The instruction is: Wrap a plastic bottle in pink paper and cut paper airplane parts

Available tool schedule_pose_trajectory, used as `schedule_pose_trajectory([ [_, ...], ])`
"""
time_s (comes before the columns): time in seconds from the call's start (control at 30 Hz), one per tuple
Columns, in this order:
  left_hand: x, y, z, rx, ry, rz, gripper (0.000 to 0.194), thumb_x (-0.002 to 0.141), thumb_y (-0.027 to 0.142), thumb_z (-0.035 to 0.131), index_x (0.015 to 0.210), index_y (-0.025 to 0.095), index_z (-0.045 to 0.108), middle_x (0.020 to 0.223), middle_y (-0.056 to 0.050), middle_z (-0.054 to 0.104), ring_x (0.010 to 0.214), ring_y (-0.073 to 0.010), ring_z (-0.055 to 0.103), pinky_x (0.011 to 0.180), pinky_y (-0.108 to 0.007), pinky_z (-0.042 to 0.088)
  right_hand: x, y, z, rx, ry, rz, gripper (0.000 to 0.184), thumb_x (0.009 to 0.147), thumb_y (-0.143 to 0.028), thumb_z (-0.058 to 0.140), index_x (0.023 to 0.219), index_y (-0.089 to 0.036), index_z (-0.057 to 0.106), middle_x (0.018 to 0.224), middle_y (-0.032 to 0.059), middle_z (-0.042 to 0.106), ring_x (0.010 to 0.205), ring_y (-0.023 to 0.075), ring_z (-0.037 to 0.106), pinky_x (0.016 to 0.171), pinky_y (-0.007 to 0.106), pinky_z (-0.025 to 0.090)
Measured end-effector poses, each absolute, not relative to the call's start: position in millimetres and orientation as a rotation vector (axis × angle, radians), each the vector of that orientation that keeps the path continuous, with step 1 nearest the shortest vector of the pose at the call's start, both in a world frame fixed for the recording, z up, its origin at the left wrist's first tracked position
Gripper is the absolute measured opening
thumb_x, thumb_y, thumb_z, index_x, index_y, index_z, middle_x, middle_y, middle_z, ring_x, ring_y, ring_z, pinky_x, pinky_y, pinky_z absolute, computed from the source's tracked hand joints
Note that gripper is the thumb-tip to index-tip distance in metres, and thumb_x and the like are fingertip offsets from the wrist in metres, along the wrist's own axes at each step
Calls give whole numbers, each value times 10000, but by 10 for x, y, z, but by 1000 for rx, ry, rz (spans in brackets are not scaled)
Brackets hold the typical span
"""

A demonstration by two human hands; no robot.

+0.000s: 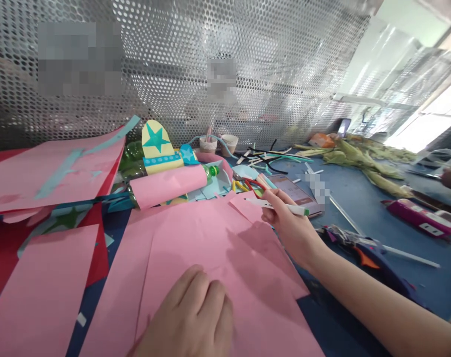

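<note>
My left hand (190, 317) lies flat, fingers together, on a large pink paper sheet (210, 238) at the bottom centre. Over the sheet's right edge, my right hand (290, 220) is closed around a white marker with a green cap (281, 206), held level and pointing left. Just beyond it lies a phone (296, 193) with its screen lit. A paper rocket (162, 168), a green bottle wrapped in pink paper with a yellow star-marked fin, rests behind the sheet.
More pink and red sheets (43, 173) cover the left of the blue table (359, 198). Paper strips and two small cups (218, 144) lie at the back by a perforated metal screen. Corn husks (359, 158) and a magenta case (419, 218) sit to the right.
</note>
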State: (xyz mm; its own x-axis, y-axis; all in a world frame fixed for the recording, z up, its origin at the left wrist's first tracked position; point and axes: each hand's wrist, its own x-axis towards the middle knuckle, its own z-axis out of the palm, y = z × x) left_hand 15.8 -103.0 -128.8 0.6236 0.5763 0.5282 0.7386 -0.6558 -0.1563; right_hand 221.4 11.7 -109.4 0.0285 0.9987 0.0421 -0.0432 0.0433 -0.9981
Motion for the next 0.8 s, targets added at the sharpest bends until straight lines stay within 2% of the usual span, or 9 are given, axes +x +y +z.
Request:
schedule_pose_trajectory([
  [0.13,100,-1023,-1258,-2505,-847,-617,316,911,50,380,910,160,677,1034,-76,726,993,-219,629,956,-329,466,2212,100,-1067,-1165,-1189,1167,279,836,-456,631,763,-248,460,598,-79,356,562,127,321,563,274,275],
  [0.2,96,-1005,-1257,-2525,-809,-595,277,920,68,408,927,170,665,1056,-75,729,1008,-213,636,946,-309,475,2195,81,-1062,-1163,-1211,1168,291,832,-476,627,751,-243,473,605,-75,376,569,126,343,566,270,278],
  [0.37,128,-1005,-1239,-2600,-825,-510,282,921,77,423,1057,164,654,1019,-75,739,902,-214,657,830,-300,521,2155,50,-1058,-1171,-1236,1183,293,798,-491,628,752,-243,480,587,-81,374,543,122,342,546,263,274],
  [0.47,125,-1031,-1230,-2613,-907,-485,299,918,71,428,1102,147,652,910,-56,736,781,-218,639,773,-334,533,2169,62,-1071,-1171,-1253,1181,289,814,-494,621,761,-240,494,590,-78,386,551,122,351,559,265,281],
  [0.53,107,-1045,-1233,-2622,-933,-523,295,936,106,415,1099,150,657,851,-47,724,780,-221,636,776,-337,542,2185,69,-1082,-1156,-1269,1188,288,832,-496,614,768,-240,497,587,-79,384,556,122,354,567,266,287],
  [0.67,70,-1057,-1247,-2614,-941,-545,358,986,310,364,1201,181,619,1092,-113,713,1014,-262,649,822,-331,566,2179,32,-1073,-1066,-1348,1272,287,856,-497,590,761,-236,516,623,-61,445,584,126,408,593,273,338],
  [0.73,82,-1064,-1269,-2620,-922,-544,367,987,314,354,1224,180,600,1160,-128,699,1058,-259,652,822,-310,575,2150,-18,-1050,-1018,-1403,1332,281,853,-478,588,737,-230,524,637,-48,482,597,130,449,601,278,365],
  [0.8,128,-1079,-1319,-2638,-910,-562,333,977,255,370,1201,176,603,1144,-117,711,1043,-242,667,839,-291,573,2112,-79,-1028,-984,-1454,1391,249,823,-432,631,732,-228,520,622,-47,514,585,130,469,586,273,374],
])
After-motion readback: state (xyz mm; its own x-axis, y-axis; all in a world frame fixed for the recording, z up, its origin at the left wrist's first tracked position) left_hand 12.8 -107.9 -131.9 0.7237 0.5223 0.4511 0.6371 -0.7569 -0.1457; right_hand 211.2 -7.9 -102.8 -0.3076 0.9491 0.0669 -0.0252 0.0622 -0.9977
